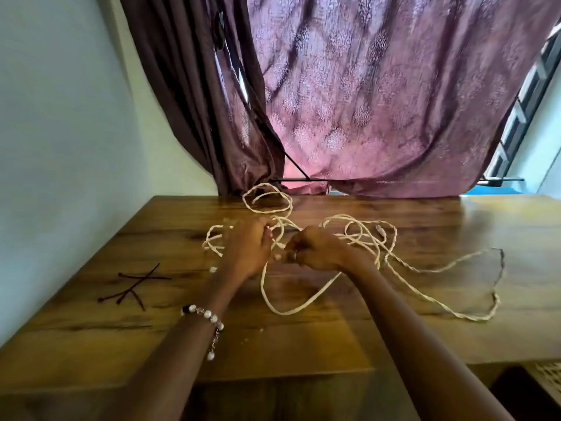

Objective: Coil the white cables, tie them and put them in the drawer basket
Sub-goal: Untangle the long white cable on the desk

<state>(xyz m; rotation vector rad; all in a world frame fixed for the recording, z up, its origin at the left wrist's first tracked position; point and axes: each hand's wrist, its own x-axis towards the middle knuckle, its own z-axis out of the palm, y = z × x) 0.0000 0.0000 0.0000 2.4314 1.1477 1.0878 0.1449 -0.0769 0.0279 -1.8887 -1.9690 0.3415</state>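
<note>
Gripping strands of the white cables with curled fingers: left hand and right hand, close together mid-table. Sprawling loose toward the far edge and right side. Lying near the left edge, dark ties.

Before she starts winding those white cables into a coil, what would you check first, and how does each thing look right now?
1. Both hands on the cables: ok; left hand and right hand each have a grip on strands.
2. Cables untangled: not ok; loops cross and sprawl over the table.
3. Free end found: cannot tell; the hands hide it.
4. Ties ready: ok; dark strips lie left of the left arm.
5. Basket reachable: cannot tell; only a patterned corner shows at lower right.
</note>
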